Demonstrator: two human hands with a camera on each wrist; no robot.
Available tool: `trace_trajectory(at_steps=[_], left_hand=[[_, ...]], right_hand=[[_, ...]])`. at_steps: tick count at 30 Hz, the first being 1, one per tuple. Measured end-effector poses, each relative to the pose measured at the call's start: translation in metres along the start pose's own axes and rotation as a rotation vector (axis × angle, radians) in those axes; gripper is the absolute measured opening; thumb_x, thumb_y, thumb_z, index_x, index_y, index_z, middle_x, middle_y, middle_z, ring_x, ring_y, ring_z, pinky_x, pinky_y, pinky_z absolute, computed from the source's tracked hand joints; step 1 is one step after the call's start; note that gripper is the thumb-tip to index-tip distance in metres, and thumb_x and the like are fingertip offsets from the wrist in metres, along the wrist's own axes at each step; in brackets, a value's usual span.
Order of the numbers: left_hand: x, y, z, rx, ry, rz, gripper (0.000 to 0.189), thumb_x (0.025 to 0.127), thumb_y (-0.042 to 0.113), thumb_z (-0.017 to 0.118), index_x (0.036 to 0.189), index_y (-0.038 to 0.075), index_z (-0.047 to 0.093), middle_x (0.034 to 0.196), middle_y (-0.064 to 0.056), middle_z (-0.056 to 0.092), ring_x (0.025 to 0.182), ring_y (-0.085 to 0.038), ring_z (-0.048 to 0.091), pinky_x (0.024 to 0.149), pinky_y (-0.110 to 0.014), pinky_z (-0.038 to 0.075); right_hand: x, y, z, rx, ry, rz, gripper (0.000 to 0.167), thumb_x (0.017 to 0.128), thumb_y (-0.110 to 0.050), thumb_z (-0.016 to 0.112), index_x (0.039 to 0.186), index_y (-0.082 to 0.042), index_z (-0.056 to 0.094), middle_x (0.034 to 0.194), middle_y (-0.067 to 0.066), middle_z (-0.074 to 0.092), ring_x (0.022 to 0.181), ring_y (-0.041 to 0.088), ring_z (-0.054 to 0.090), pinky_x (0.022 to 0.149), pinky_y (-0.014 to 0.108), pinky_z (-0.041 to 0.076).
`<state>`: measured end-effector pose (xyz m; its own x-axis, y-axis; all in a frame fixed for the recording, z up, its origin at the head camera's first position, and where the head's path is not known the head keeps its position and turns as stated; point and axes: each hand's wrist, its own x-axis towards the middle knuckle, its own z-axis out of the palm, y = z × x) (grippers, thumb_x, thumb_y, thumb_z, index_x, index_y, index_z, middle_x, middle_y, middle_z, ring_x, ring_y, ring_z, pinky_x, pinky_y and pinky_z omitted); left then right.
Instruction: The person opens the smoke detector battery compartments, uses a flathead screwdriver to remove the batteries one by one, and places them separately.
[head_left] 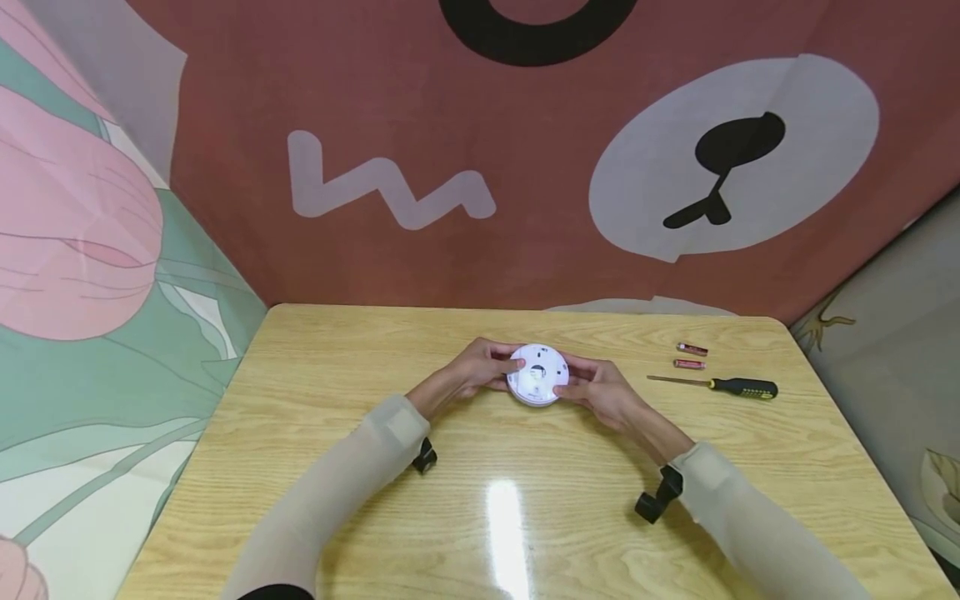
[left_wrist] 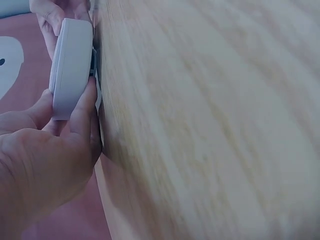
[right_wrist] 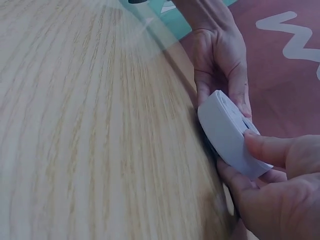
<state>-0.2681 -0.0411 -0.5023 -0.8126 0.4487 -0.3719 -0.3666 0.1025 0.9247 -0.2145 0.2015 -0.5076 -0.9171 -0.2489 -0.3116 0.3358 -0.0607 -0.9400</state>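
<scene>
Both hands hold a white round smoke detector (head_left: 534,390) between them, over the far middle of the table. My left hand (head_left: 480,365) grips its left edge, thumb on the upper face and fingers beneath. On the opposite edge, my right hand (head_left: 606,392) pinches it the same way. Seen side-on in the left wrist view, the detector's smooth rim (left_wrist: 72,75) sits close over the tabletop, and a dark part shows on its underside. The right wrist view shows the thick white side (right_wrist: 225,137) with a thumb pressed on the face.
Two small red batteries (head_left: 690,364) lie to the right on the wooden table (head_left: 360,517). Just nearer than them is a screwdriver (head_left: 742,387) with a black and yellow handle, its shaft pointing left. A printed cloth wall (head_left: 525,250) rises behind the table's far edge.
</scene>
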Motion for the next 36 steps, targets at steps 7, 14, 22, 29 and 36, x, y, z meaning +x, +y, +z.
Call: trace_trajectory(at_steps=[7,14,22,29,36], left_hand=[[0.000,0.002,-0.002,0.012,0.003,0.004,0.046,0.101,0.004,0.072,0.146,0.007,0.064,0.130,-0.019,0.065,0.078,-0.015,0.070,0.072,-0.029,0.064],[-0.002,0.003,-0.004,0.019,-0.009,0.036,0.046,0.100,0.003,0.072,0.146,0.006,0.063,0.129,-0.017,0.066,0.082,-0.015,0.070,0.072,-0.030,0.064],[-0.004,0.003,-0.004,-0.002,-0.004,0.100,0.049,0.099,-0.002,0.072,0.146,0.006,0.063,0.123,-0.017,0.068,0.090,-0.017,0.069,0.076,-0.033,0.065],[-0.006,0.005,-0.003,-0.031,0.015,0.132,0.047,0.096,-0.008,0.072,0.142,-0.003,0.064,0.112,-0.011,0.066,0.092,-0.017,0.068,0.081,-0.035,0.065],[-0.011,0.004,0.000,0.024,0.033,0.215,0.042,0.095,-0.009,0.073,0.136,-0.008,0.066,0.112,-0.015,0.068,0.090,-0.016,0.069,0.082,-0.036,0.065]], right_hand=[[0.002,0.000,0.000,-0.050,-0.010,-0.041,0.071,0.095,0.017,0.067,0.159,0.005,0.039,0.146,0.028,0.052,0.105,0.012,0.066,0.092,0.026,0.060],[0.003,-0.003,-0.001,-0.190,-0.016,-0.089,0.072,0.093,0.013,0.072,0.159,0.001,0.043,0.159,0.031,0.044,0.119,0.022,0.065,0.096,0.027,0.059],[0.002,-0.004,-0.002,-0.352,-0.019,-0.241,0.074,0.091,0.009,0.076,0.158,-0.004,0.047,0.160,0.022,0.048,0.142,0.042,0.052,0.096,0.022,0.056],[0.002,-0.007,-0.001,-0.360,-0.004,-0.302,0.075,0.089,0.013,0.076,0.157,-0.005,0.050,0.161,0.019,0.047,0.143,0.041,0.051,0.099,0.024,0.055],[0.002,-0.011,-0.001,-0.390,0.017,-0.330,0.060,0.097,0.002,0.073,0.154,-0.005,0.054,0.151,0.022,0.058,0.135,0.037,0.058,0.096,0.022,0.057]])
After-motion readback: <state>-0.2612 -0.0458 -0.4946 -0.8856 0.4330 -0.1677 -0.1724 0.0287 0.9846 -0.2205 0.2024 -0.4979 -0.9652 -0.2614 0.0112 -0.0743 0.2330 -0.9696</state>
